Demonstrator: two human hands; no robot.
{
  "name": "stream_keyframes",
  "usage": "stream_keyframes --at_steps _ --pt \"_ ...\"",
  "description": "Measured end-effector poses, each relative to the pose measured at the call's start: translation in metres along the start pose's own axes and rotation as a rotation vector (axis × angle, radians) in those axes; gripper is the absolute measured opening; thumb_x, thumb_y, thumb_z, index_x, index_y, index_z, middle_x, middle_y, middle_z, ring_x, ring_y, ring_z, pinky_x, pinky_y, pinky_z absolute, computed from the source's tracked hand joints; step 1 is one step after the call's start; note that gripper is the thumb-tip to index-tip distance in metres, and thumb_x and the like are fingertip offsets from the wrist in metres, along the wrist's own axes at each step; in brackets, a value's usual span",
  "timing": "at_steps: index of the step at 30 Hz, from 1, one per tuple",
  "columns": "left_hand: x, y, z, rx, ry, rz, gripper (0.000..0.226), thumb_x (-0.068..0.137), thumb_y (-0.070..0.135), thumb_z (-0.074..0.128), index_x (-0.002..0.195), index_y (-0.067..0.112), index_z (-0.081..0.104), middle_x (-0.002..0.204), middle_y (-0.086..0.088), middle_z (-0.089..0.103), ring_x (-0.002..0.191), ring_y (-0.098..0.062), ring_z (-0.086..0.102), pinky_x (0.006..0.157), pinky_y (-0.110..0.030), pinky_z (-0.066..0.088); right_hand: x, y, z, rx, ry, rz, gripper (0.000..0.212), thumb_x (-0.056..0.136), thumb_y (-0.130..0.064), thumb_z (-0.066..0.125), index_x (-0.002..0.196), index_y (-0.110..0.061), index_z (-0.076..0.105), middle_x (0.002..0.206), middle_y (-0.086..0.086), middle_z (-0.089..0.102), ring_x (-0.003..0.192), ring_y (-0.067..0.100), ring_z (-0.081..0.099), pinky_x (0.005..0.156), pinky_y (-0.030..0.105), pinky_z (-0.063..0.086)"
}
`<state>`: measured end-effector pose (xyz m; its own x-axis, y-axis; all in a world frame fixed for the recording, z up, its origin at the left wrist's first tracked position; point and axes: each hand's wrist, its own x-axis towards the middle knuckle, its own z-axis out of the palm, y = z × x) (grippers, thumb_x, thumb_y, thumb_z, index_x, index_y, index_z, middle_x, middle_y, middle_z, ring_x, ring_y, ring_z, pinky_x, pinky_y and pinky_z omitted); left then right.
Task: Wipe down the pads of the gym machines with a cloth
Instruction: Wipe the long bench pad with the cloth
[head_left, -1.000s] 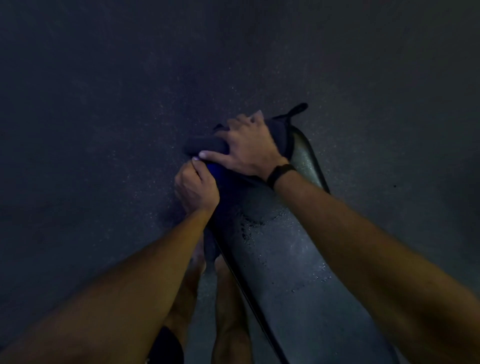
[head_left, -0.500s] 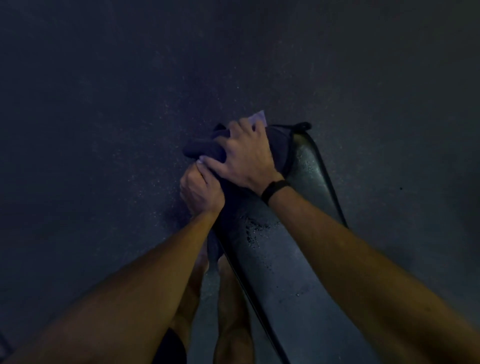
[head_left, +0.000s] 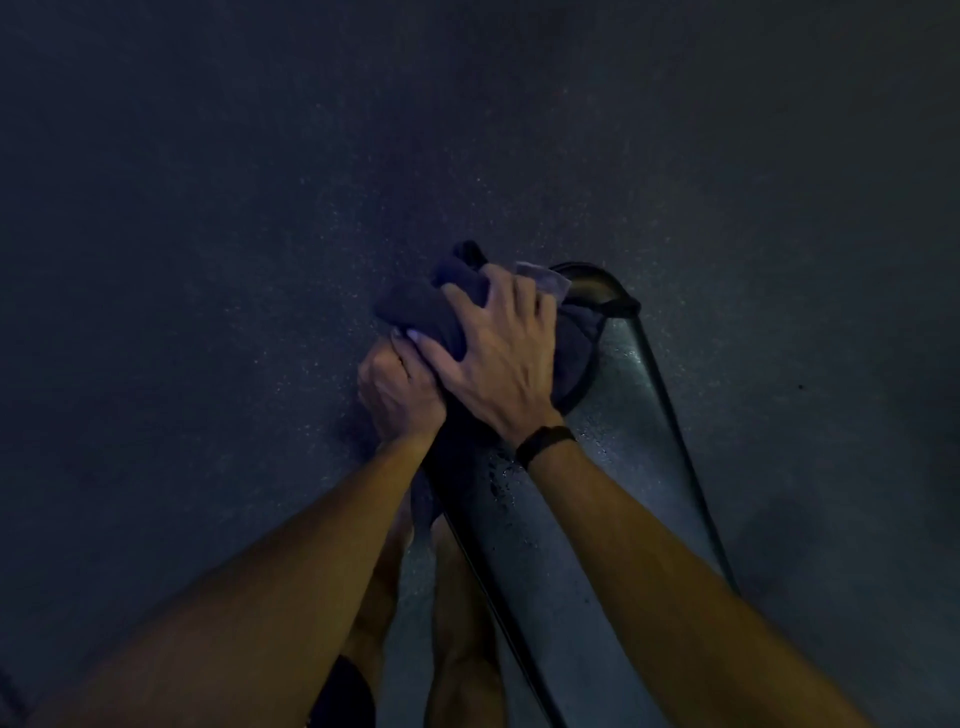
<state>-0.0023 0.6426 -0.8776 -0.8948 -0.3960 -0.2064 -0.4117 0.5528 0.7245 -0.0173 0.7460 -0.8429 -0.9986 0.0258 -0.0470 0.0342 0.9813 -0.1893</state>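
Since a second ago the cloth and both hands have slid a little toward the near side of the pad's far end, and more of the pad's rounded tip now shows bare beyond the fingers; a pale corner of the cloth sticks out past them. The right hand lies spread over the bunched dark cloth, fingers slightly curled into it, pressing it down onto the end of the pad, probably so the whole palm drives the wipe rather than the fingertips alone. The left hand sits just beside and partly under the right thumb, at the pad's left edge, fingers curled; it seems to grip the hanging part of the cloth or the pad's edge, but the dim light hides which. That hold likely keeps the loose cloth gathered and steadies the stroke. Wet specks glint on the pad near the black wristband, suggesting that stretch is freshly dampened. The long pad runs back toward the person, above the speckled floor.
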Motion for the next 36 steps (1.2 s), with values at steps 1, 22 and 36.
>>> stream_keyframes --at_steps 1,22,36 --pt "0.001 0.000 0.000 -0.008 0.008 0.001 0.055 0.099 0.032 0.031 0.083 -0.008 0.065 0.086 -0.029 0.067 0.075 -0.040 0.062 0.062 -0.039 0.036 -0.004 0.004 -0.001 0.015 0.013 0.010 0.060 0.091 -0.070 0.048 0.124 -0.023 0.066 0.128 0.015 0.056 0.107 0.031 0.048 0.084 0.042 0.033" --pt "0.006 -0.005 0.001 -0.132 -0.011 -0.139 0.049 0.097 0.032 0.035 0.089 0.001 0.071 0.086 -0.023 0.069 0.080 -0.036 0.062 0.066 -0.042 0.044 -0.154 -0.002 0.009 0.103 -0.017 0.335 0.062 0.088 -0.051 0.049 0.148 -0.036 0.039 0.138 0.018 0.038 0.125 0.038 0.038 0.104 0.050 0.031" --pt "0.006 0.002 -0.002 -0.089 -0.043 -0.130 0.047 0.105 0.023 0.035 0.062 0.008 0.045 0.064 -0.021 0.055 0.058 -0.025 0.043 0.059 -0.035 0.025 -0.107 0.006 0.013 0.081 0.116 0.220 0.058 0.093 -0.052 0.052 0.144 -0.026 0.052 0.136 0.021 0.043 0.120 0.035 0.040 0.099 0.046 0.029"
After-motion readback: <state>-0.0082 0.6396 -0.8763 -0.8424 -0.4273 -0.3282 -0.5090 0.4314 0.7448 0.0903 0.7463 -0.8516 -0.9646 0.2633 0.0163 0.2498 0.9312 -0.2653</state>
